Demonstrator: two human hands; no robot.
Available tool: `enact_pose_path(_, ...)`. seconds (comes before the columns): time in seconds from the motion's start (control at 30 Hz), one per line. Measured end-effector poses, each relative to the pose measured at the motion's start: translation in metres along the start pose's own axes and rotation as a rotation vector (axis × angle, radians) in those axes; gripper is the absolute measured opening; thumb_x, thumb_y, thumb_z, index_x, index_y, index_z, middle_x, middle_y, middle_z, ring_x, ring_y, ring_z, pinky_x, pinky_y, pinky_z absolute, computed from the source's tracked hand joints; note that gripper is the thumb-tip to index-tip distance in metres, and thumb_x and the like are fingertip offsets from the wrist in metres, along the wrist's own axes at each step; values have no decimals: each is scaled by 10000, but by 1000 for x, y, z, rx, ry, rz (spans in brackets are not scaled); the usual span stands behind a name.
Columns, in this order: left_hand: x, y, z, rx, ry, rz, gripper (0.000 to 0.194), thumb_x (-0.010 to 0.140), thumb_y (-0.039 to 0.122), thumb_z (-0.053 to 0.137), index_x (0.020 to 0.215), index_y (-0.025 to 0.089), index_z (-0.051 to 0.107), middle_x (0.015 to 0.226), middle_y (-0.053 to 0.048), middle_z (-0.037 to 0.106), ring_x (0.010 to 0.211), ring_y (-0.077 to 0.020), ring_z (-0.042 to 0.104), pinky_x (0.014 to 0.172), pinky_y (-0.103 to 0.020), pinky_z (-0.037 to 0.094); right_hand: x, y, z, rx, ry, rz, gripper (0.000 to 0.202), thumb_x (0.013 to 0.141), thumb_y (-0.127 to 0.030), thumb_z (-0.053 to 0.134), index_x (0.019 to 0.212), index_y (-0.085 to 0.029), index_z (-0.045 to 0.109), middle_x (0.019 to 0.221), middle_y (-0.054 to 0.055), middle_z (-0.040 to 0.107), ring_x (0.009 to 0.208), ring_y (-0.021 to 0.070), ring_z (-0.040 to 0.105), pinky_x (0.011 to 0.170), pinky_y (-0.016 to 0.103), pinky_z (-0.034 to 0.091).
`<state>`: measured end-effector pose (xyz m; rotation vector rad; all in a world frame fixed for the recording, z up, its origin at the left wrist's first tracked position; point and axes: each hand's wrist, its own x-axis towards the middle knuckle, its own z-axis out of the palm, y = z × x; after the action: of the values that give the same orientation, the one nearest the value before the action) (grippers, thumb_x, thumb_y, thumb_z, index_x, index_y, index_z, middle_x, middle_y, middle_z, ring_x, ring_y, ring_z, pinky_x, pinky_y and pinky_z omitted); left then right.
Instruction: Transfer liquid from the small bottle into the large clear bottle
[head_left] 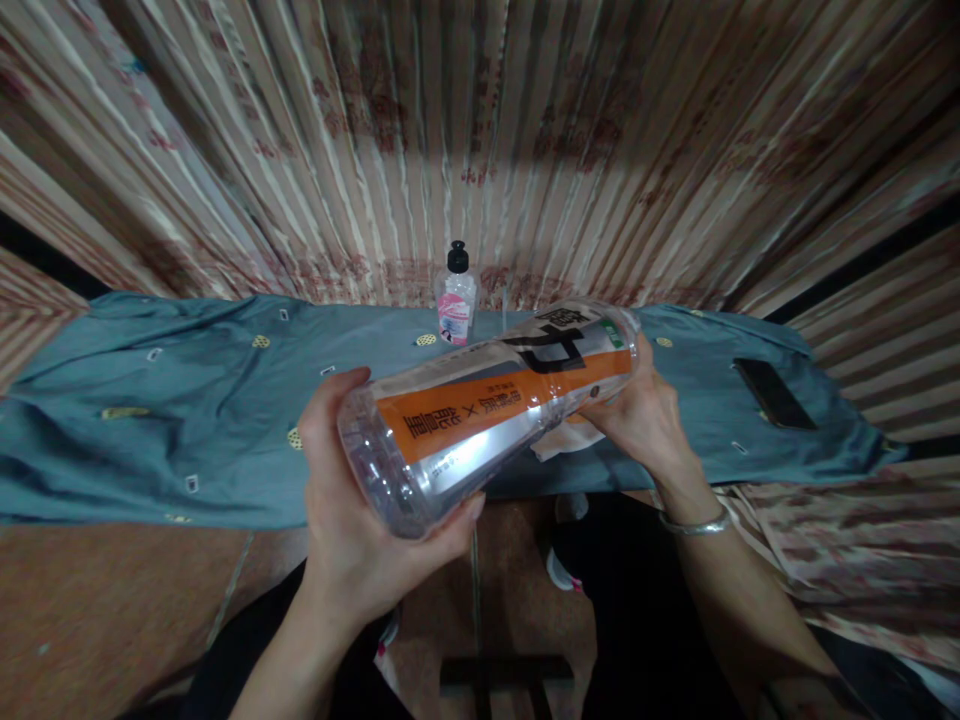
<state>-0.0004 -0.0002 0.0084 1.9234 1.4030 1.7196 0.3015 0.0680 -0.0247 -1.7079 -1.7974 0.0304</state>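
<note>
A large clear plastic bottle (502,400) with an orange, white and black label lies tilted across the middle of the view, held above the cloth. My left hand (360,520) wraps round its base, thumb below and fingers on the far side. At the bottle's other end, my right hand (637,415) grips the side; its fingers are partly hidden behind the bottle. Something white and orange (570,436), perhaps a cloth or paper, shows under the bottle near my right hand. Beyond the bottle stands a small clear squeeze bottle (454,305) with a black cap and pink label.
A blue-green cloth (225,400) with small yellow prints covers the long narrow surface. A black phone (774,393) lies on its right part. Pleated floral curtains (480,150) hang behind and at the sides. Below is a brown tiled floor (112,600).
</note>
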Motion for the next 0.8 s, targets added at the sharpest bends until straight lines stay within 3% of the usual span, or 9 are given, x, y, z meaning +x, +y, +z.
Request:
enact_pose_path(0.17,1,1,1,-26,17,-55,950,578,529,927,1409,282,540,1319,-87,607,1158,-317,651,1021,-490,614,-1,2,4,-4,24,-31,981,779,-532,774,1585,-202,324,1330,171,747,1099,409,773,848,515,647)
enact_pose_path(0.33,-1,-4,1,22,-15,-9,924,655,544,884,1441,256,492,1311,-109,600,1096,-294,684,945,-472,633,-1,1,9,4,71,-55,948,815,-482,737,1600,-212,277,1389,178,713,1155,396,756,899,520,643)
enact_pose_path(0.53,-4,-17,5,-31,-44,-69,859,671,470,879,1396,225,487,1250,-133,619,1053,-304,704,902,-490,643,0,2,13,0,99,-76,896,828,-456,720,1578,-198,302,1440,196,681,1240,399,720,930,517,637)
enact_pose_path(0.63,-8,-25,12,-88,-60,-108,821,705,430,855,1392,205,468,1177,-106,646,1014,-270,714,885,-443,646,0,3,15,-8,115,-80,891,827,-462,711,1569,-180,307,1447,213,674,1234,403,722,928,522,637)
enact_pose_path(0.8,-20,-44,25,-233,-21,-180,852,672,506,882,1374,226,488,1185,-90,657,1063,-266,702,921,-422,638,0,0,13,2,99,-45,857,821,-468,708,1542,-181,345,1410,205,697,1201,394,739,927,519,637)
